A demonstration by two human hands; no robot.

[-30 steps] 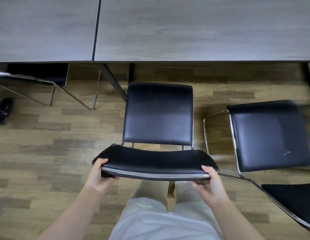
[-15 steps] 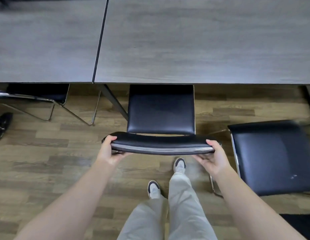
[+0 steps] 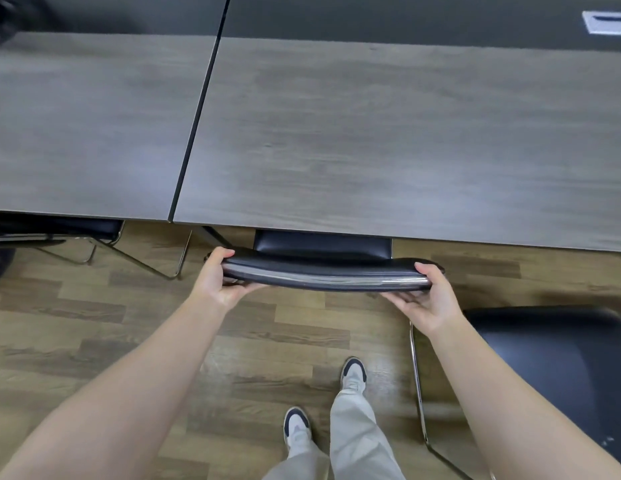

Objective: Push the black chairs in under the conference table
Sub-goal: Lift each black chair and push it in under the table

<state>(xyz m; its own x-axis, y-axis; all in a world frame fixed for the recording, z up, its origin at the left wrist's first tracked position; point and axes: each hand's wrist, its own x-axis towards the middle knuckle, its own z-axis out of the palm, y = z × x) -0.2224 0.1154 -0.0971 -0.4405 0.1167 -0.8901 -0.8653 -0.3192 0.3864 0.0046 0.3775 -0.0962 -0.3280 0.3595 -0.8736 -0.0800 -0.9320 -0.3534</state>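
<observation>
Hands on the chair back is what I get from the head camera, the only view I have. My left hand (image 3: 217, 277) is curled around the left end of the black backrest (image 3: 324, 273), thumb on top and fingers tucked under its chrome-edged rim. My right hand (image 3: 428, 301) holds the right end, thumb on the upper edge and fingers spread flat beneath it, a looser hold than the left.

Taking the conference table (image 3: 371, 140) as my landmark: the middle chair's seat (image 3: 321, 244) is almost wholly beneath the table's near edge, with only a narrow strip of black cushion showing between that edge and the backrest. The backrest itself lies just on my side of the edge, and I cannot tell whether it touches the tabletop.

Toward the table's left end, another black chair (image 3: 77, 228) sits mostly under the top, its chrome legs (image 3: 139, 261) sticking out onto the wood floor (image 3: 94, 327). Toward the table's right end, a third black chair (image 3: 551, 372) stands well clear of the edge, fully out on the floor beside my right forearm.

A dark seam (image 3: 198, 116) splits the tabletop into two panels, and a silver cable port (image 3: 609, 22) sits at its far right. My shoes (image 3: 353, 374) are below the backrest in the frame.
</observation>
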